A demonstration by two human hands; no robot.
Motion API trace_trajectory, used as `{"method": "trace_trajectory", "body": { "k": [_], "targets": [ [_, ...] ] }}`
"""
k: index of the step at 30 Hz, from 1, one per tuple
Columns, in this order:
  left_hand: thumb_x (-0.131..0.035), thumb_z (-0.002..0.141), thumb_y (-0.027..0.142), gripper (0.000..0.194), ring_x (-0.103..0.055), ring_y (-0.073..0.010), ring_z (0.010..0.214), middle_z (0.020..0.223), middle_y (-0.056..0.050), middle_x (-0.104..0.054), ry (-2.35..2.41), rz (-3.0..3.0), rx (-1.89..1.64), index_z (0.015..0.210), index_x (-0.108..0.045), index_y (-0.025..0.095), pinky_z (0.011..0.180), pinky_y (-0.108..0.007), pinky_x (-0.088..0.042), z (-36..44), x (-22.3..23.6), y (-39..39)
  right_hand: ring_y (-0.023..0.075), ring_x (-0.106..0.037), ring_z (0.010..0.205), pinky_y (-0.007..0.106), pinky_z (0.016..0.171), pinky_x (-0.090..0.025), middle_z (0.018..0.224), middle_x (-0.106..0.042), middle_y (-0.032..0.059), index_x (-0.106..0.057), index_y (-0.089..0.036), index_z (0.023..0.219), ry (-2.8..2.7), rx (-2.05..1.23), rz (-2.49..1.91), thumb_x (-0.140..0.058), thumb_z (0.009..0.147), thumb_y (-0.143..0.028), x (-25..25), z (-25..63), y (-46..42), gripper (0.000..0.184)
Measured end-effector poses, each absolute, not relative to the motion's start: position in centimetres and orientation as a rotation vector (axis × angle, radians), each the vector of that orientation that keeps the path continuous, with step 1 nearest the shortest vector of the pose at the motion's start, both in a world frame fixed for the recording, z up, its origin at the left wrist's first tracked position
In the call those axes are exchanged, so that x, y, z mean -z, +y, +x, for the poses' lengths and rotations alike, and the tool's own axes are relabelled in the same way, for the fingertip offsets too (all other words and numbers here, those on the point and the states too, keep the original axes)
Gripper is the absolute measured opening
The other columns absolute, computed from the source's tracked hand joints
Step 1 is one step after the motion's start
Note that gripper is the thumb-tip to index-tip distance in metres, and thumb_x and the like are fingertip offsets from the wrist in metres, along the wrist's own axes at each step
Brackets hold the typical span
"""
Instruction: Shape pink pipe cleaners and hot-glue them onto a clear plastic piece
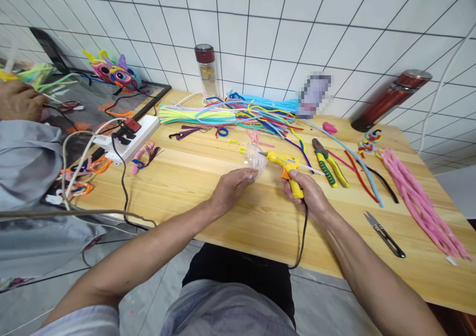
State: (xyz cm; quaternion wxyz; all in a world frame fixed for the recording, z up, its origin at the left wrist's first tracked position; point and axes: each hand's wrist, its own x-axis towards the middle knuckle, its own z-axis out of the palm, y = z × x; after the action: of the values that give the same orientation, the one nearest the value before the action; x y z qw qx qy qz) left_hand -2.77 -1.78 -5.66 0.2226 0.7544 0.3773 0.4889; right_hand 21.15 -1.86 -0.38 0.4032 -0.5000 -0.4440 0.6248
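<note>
My right hand point(307, 192) is wrapped around the handle of a yellow hot glue gun point(280, 161) with an orange trigger. A translucent glue stick point(311, 169) sticks out of its back end, and a black cord hangs from the grip. My left hand point(232, 190) pinches a pale, see-through piece point(256, 158) between thumb and fingers; its exact kind is not clear. The gun's nozzle points left and meets or nearly meets this piece. A small yellow curl of pipe cleaner point(242, 149) lies just beyond it.
Bundled pipe cleaners point(201, 114) lie at the back beside a glass bottle point(207, 73). Rightward are pliers point(327, 165), thread snips point(384, 234), pink pipe cleaners point(420, 202) and a red thermos point(390, 100). A power strip point(134, 140) with cords and a co-worker's hand point(18, 100) are left.
</note>
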Motion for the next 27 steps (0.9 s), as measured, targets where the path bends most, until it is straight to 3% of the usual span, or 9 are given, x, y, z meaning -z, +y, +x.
{"method": "trace_trajectory", "body": {
  "k": [27],
  "targets": [
    [-0.059, 0.103, 0.03, 0.022, -0.077, -0.0211, 0.112, 0.12, -0.006, -0.08, 1.046, 2.069, -1.319, 0.111, -0.078, 0.022, 0.101, -0.037, -0.064, -2.89, 5.75, -1.84, 0.0067, -0.031, 0.035, 0.02, 0.032, -0.013, 0.048, -0.055, -0.0003, -0.066, -0.016, 0.08, -1.138, -1.567, -1.288, -0.068, 0.086, -0.059, 0.55, 21.34, -1.84, 0.043]
  ]
}}
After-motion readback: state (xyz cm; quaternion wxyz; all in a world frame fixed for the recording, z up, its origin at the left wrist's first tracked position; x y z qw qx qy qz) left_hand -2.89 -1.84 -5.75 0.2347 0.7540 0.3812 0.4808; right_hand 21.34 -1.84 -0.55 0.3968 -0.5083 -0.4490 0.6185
